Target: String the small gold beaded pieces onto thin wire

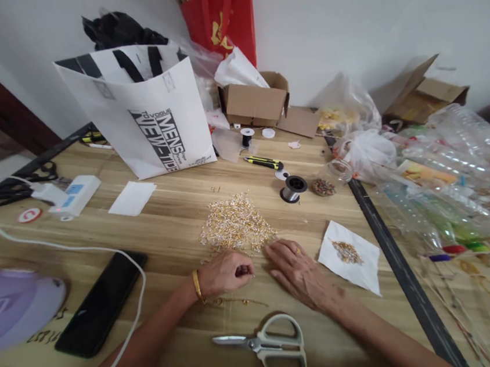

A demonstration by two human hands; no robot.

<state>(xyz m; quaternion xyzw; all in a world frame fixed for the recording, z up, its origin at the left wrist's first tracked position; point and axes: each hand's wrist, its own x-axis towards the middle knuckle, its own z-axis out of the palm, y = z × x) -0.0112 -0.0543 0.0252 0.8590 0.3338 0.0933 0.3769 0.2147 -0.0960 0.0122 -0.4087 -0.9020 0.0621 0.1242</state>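
Observation:
A loose pile of small gold and clear beads (234, 222) lies in the middle of the wooden table. Just below its lower edge is my left hand (226, 274), its fingers curled and thumb against them; what they hold, if anything, is too small to make out. My right hand (296, 271) lies flat with fingers stretched, the tips touching the pile's lower right edge. Nearer me is a thin strand of gold pieces (235, 302). White-handled scissors (266, 345) rest below both hands. Right of my right hand, a white paper (370, 272) carries a small heap of gold pieces (347, 252).
Behind the pile are a wire spool (292, 190), a yellow-black utility knife (264, 163) and a tipped jar of beads (324, 185). A white bag (120, 121) stands farther back. At left lie a phone (100, 304) and white cable (76, 246); plastic bottles (446, 185) crowd the right.

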